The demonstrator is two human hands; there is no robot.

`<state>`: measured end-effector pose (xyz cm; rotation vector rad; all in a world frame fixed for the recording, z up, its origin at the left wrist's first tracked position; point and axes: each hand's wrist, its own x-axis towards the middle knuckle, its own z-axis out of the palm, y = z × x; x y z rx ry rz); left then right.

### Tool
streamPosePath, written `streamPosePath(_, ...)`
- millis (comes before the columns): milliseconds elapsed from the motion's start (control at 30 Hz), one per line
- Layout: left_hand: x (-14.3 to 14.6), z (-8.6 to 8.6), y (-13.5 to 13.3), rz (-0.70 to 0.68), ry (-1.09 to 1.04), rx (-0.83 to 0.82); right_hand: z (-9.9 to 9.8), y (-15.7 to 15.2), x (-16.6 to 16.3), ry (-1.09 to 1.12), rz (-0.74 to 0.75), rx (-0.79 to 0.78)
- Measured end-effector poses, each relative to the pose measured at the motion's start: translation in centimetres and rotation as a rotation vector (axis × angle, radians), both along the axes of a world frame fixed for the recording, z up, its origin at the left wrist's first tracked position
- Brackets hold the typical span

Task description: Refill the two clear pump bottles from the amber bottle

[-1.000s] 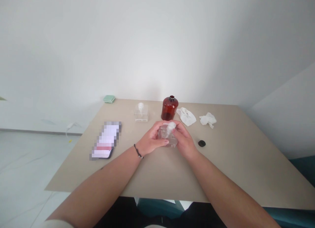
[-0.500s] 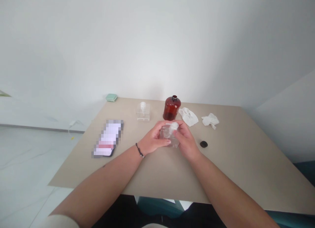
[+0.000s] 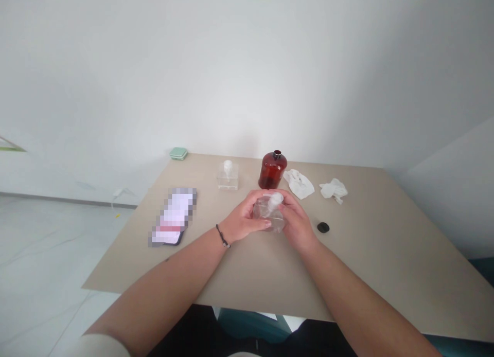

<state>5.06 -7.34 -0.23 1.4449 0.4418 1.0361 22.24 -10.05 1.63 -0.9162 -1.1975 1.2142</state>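
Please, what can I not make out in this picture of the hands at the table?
Head view:
- Clear square bottle with white top: left hand and right hand hide most of its sides and base.
- Black phone: pixelated screen, unreadable.
- Small black round disc: too small to identify.
- Crumpled white cloth: material too small to tell.

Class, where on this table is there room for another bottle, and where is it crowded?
Bare room lies right of the black cap, below the tissue. Crowded around the pump bottle held in the left hand and right hand, by the amber bottle.
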Motion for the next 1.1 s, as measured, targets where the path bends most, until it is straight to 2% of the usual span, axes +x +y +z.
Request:
streamPosePath(133, 0.00, -0.09, 0.02, -0.003, 0.000, -0.004, -0.25, 0.21, 0.11, -0.038, -0.049, 0.055)
streamPosePath(267, -0.07, 0.23, -0.04, 0.026, 0.014, 0.042, -0.34, 0.16, 0.05, -0.034, -0.018, 0.053)
streamPosePath(533, -0.11, 0.16, -0.11, 0.014, 0.024, 0.031, -0.07, 0.04, 0.19, -0.031, 0.009, 0.062)
streamPosePath(667, -0.13, 0.12, -0.13, 0.018, 0.014, 0.059, -0.25, 0.14, 0.25, -0.070, -0.022, 0.099)
streamPosePath(933, -0.13, 0.19, -0.06, 0.030, 0.032, 0.080, -0.14, -0.05, 0.17, -0.021, 0.012, 0.034)
streamPosePath(1100, -0.13, -0.04, 0.00, 0.006, 0.020, 0.076, -0.26, 0.05, 0.30, -0.052, -0.008, 0.113)
